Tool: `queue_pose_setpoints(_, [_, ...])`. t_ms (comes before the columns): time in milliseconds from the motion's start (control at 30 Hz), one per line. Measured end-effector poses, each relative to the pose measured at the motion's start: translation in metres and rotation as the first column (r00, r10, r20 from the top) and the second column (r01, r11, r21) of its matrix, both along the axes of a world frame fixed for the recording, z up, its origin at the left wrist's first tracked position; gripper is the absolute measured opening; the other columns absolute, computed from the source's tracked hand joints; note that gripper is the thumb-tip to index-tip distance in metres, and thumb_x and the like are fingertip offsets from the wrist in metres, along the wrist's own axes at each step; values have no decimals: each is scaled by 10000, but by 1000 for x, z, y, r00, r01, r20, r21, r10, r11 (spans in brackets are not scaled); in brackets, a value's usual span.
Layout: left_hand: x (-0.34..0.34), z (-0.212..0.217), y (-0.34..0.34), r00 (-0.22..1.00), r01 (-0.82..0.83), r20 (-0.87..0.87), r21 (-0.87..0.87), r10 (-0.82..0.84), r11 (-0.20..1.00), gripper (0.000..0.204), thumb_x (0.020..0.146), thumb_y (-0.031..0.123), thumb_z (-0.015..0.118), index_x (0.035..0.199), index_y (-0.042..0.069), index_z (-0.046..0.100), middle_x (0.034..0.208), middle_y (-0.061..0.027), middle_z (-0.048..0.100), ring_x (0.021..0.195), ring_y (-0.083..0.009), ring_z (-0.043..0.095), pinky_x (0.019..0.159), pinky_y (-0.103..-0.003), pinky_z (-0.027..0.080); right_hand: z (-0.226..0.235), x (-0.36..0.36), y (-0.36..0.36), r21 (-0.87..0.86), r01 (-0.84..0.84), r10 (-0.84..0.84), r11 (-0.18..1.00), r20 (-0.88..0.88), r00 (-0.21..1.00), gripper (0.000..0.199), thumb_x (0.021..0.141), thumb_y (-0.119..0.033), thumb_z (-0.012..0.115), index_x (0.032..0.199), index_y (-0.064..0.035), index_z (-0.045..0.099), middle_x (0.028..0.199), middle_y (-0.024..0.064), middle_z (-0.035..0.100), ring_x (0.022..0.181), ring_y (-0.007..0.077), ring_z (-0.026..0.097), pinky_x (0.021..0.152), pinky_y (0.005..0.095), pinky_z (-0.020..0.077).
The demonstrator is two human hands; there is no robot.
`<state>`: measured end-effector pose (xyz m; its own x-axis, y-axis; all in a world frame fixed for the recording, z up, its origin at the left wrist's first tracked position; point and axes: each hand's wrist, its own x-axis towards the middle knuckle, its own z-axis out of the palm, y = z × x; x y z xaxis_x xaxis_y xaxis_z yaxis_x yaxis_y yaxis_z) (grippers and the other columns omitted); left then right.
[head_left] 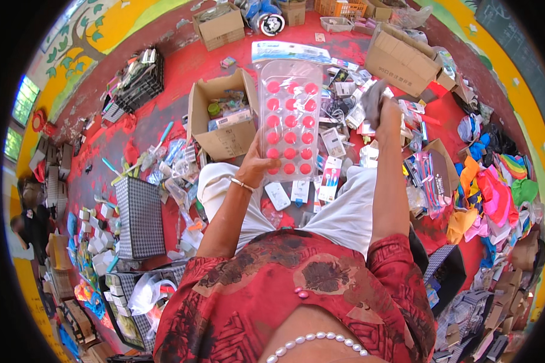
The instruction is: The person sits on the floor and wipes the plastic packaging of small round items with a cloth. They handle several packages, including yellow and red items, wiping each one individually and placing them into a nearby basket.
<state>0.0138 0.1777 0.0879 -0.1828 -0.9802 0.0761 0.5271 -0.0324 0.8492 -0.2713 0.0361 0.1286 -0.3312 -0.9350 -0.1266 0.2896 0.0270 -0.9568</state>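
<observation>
A clear plastic pack [290, 136] stands in front of me, with red round pieces in three columns and a pale header strip along its top. My left hand [259, 164] grips its lower left edge, thumb over the front. To the right, my right hand [389, 115] is closed around a dark grey cloth [373, 101] above a heap of small packaged goods [348, 91]. Between my knees lie a white box [277, 196] and a card with red and blue pieces [330, 176]. An open cardboard box [224, 136] with a green-lidded jar inside stands just left of the pack.
A checked fabric bin [138, 218] stands at left among scattered small boxes. Black crates [138, 78] sit farther back. A large cardboard carton [402, 57] is at the far right. Bright plastic and cloth items [496, 193] pile up at right. A person [33, 227] is at the far left edge.
</observation>
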Motion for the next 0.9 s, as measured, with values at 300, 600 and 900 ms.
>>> queue_pose_setpoints(300, [-6,-17,-3,979,202,-1,95,-203,975,754,615,-123,627,1299,78,382,1139,-36,563,983,-161,569,760,-277,477,15,42,40,-24,-504,503,864,105,858,333,816,-353,648,946,-46,638,786,-1,611,632,88,548,582,215,431])
queue_pose_setpoints(600, [-3,-10,-16,899,319,262,155,-350,935,598,636,-83,670,1183,55,472,991,-25,600,801,-127,584,682,-275,475,28,34,50,-219,-539,505,813,-194,841,137,835,-186,630,824,-52,656,691,-58,550,626,28,466,578,195,369])
queue_pose_setpoints(900, [8,-31,-83,791,446,344,240,-505,862,709,650,-35,679,1300,43,405,1092,-48,596,930,-150,593,677,-298,495,-2,25,-6,-55,-467,397,883,-445,803,207,723,-195,701,864,-43,697,741,-17,627,649,49,531,587,211,419])
